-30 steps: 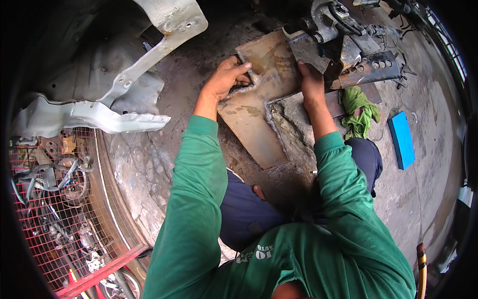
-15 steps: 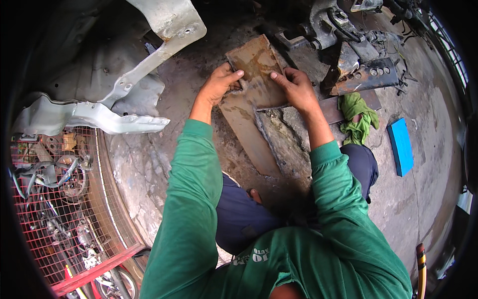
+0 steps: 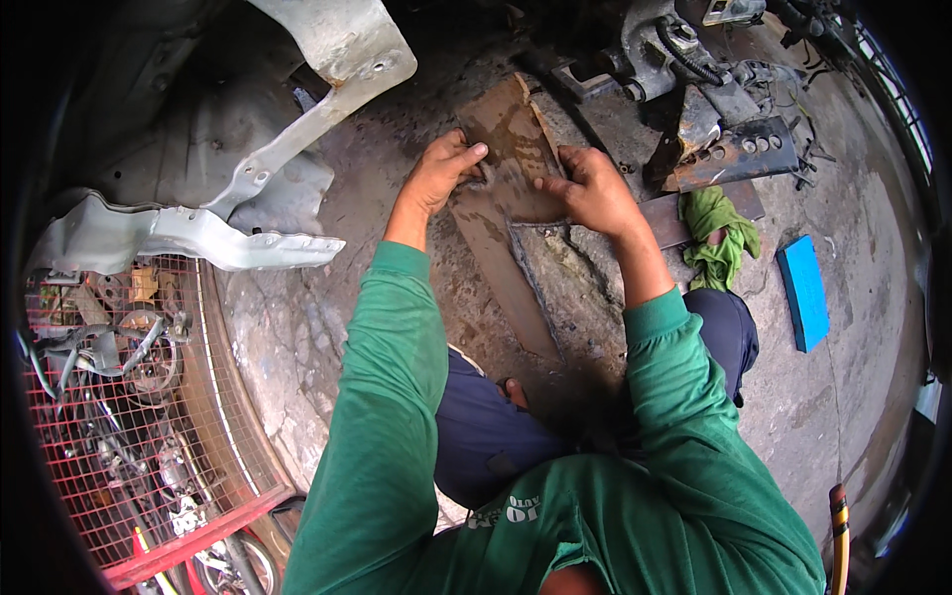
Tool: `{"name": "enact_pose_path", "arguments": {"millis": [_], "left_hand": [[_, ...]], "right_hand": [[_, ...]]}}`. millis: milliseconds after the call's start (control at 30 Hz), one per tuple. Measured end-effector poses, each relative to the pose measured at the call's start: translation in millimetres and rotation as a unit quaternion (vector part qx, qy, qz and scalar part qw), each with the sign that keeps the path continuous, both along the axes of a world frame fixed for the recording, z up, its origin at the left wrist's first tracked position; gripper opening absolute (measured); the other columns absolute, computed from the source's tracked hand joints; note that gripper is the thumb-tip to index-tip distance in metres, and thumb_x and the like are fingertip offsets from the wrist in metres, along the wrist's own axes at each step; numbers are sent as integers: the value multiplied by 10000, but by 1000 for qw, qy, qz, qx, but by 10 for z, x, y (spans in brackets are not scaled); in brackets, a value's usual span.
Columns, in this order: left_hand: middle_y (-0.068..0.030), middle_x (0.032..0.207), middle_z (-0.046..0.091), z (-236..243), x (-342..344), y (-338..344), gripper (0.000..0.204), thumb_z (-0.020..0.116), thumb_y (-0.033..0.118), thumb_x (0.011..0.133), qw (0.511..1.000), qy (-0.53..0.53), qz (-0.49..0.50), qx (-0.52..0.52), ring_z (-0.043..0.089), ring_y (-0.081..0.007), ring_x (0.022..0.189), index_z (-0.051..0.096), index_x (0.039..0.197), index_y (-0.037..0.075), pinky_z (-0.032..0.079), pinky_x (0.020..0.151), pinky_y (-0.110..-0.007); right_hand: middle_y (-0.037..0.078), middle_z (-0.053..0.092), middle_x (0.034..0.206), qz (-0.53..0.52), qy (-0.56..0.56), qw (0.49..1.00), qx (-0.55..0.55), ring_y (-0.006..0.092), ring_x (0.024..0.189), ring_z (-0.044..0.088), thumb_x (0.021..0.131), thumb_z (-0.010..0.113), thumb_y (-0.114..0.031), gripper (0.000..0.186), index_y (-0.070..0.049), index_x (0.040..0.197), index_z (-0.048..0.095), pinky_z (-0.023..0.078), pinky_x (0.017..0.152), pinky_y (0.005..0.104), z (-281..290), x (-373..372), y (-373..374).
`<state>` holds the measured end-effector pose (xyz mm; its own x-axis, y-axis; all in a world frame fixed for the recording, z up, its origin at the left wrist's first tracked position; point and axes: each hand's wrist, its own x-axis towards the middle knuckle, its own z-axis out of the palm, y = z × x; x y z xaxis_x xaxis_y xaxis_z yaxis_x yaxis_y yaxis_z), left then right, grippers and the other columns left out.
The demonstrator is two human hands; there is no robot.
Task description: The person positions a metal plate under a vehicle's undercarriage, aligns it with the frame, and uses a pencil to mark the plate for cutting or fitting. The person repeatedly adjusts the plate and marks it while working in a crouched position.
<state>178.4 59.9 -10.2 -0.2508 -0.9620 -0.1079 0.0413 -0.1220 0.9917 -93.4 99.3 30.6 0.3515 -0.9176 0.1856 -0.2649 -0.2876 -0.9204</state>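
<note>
Over the concrete floor (image 3: 783,426), the left hand (image 3: 443,175) and right hand (image 3: 597,191) pinch opposite edges of one cut metal plate (image 3: 512,177), one green rag (image 3: 716,238) and one blue slab (image 3: 803,295) lying rightward, while one red-framed mesh cage (image 3: 198,536) at lower left shows jumbled metal parts (image 3: 102,347) through its wires.

Blue block (image 3: 803,294) on concrete floor (image 3: 783,397); green cloth (image 3: 719,248) nearby — red mesh cage (image 3: 198,534) far left; bent silvery panel (image 3: 188,235) beside it
</note>
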Motion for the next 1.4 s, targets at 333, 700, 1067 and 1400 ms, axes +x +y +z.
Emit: {"name": "enact_pose_path", "arguments": {"millis": [333, 700, 1067, 1400], "left_hand": [[-232, 1647, 366, -1023, 584, 579, 1005, 542, 755, 954, 873, -128, 400, 249, 386, -368, 1503, 332, 1614, 26, 325, 1209, -528], [-196, 1523, 524, -1820, -666, 1382, 1029, 655, 758, 890, 893, 206, 303, 260, 523, -336, 1372, 441, 1545, -5, 390, 1170, -489], [-195, 1419, 597, -1363, -1355, 710, 1042, 687, 773, 855, 861, 316, 303, 259, 605, -326, 1271, 487, 1491, -29, 492, 1080, -479], [-179, 1396, 616, -1323, -2092, 350, 952, 836, 611, 827, 852, 377, 278, 232, 625, -302, 1207, 549, 1432, -64, 518, 1041, -446]], "right_hand": [[97, 659, 706, 28, -43, 998, 38, 124, 655, 603, 887, 764, -89, 198, 59, 1008, 713, 492, 621, 354, 102, 154, 100], [152, 648, 672, -120, 30, 992, 0, 188, 610, 584, 918, 773, -234, 312, 73, 910, 718, 484, 612, 392, 173, 276, -23], [283, 694, 1282, -17, 191, 979, 75, 366, 1211, 675, 874, 800, -563, 917, 116, 1431, 538, 533, 1006, 428, -107, -172, 261], [337, 685, 1148, -156, 392, 907, 14, 478, 1139, 655, 857, 734, -232, 474, 53, 1225, 645, 533, 951, 514, -424, -474, 453]]}}
